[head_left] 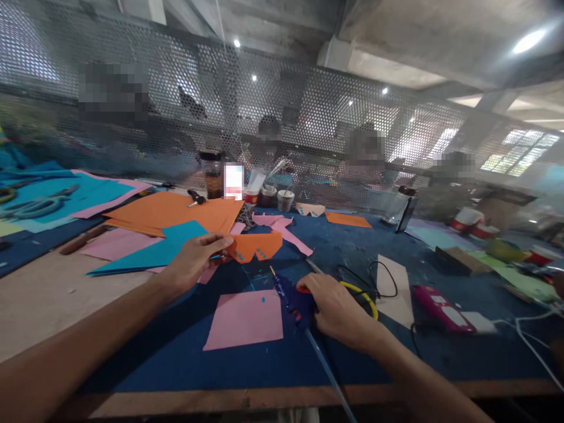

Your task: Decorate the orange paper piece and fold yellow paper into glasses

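My left hand [200, 258] pinches the left end of an orange paper cutout [253, 245]. The cutout has a notched lower edge and small blue dots along it, and it is held above the table. My right hand [332, 302] is closed around a dark blue glue gun [296, 296], its nozzle pointing up and left toward the cutout. A long, clear glue stick [326, 370] sticks out of the gun's back end. Scissors with a yellow handle [368, 299] lie partly hidden behind my right hand. Below the cutout lies a pink paper sheet [247, 322] with a small blue bit on it.
Orange sheets [176, 211], a blue sheet [154, 252] and grey scissors [39, 202] lie left. A lit phone [233, 181], paper cups [285, 200] and a pale dotted cutout [311, 209] stand behind. A magenta box-like item [443, 308] and cables lie right. Perforated metal screen [308, 117] at back.
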Demonstrator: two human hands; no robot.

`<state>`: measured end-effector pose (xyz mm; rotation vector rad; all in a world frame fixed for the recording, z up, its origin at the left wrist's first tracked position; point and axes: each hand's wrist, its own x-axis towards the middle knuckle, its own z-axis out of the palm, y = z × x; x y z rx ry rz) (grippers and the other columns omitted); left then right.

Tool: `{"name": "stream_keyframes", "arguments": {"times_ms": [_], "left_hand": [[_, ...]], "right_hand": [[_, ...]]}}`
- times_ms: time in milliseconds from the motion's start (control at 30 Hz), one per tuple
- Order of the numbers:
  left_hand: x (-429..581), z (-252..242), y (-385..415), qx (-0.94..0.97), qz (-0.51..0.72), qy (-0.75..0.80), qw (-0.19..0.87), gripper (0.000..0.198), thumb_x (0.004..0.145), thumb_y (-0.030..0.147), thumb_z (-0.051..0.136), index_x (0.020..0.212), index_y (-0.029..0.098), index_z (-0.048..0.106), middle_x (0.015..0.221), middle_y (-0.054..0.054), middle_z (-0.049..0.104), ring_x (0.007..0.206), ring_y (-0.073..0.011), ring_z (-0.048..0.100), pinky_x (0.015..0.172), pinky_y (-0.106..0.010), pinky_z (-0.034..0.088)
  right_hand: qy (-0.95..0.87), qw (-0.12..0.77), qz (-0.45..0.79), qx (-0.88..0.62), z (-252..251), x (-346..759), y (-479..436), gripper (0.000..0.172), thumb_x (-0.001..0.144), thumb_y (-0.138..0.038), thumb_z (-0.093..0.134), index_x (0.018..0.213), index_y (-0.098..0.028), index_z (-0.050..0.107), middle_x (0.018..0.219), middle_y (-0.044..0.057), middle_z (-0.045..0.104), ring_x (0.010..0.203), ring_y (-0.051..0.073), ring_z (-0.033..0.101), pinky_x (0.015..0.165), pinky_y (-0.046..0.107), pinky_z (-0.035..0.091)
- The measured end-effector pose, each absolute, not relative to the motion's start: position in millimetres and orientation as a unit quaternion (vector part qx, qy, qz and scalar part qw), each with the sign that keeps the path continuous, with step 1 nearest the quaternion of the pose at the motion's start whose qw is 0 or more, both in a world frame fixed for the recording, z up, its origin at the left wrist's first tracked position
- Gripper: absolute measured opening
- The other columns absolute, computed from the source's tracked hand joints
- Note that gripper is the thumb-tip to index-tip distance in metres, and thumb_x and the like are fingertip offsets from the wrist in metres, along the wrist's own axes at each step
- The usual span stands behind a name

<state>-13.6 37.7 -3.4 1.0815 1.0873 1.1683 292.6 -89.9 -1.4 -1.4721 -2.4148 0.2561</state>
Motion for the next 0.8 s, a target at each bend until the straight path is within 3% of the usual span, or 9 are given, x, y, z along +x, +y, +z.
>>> {"name": "stream_keyframes", "arguments": {"times_ms": [333, 800], "left_hand": [[-12.8, -5.3, 38.2, 0.455, 0.496, 0.464, 0.577, 0.034, 0.060, 0.039, 0.096, 0.083, 0.019, 0.080, 0.090, -0.007, 0.082, 0.074, -0.0157, 0.072, 0.065, -0.022, 0.059], [-14.9, -6.6, 38.6, 0.438, 0.500, 0.449, 0.597, 0.035, 0.059, 0.037, 0.099, 0.082, 0.019, 0.080, 0.089, -0.006, 0.081, 0.074, -0.0152, 0.072, 0.067, -0.021, 0.061]], "right_hand": [[-0.811, 0.134, 0.147, -0.551, 3.2, 299.1, -87.2, 0.051, 0.072, -0.004, 0.052, 0.121, -0.017, 0.061, 0.124, 0.010, 0.068, 0.119, 0.028, 0.060, 0.103, 0.040, 0.040], [-0.800, 0.127, 0.180, -0.559, 9.9, 302.2, -87.6, 0.045, 0.081, -0.010, 0.057, 0.125, -0.016, 0.062, 0.128, 0.011, 0.067, 0.124, 0.027, 0.060, 0.108, 0.037, 0.040]]}}
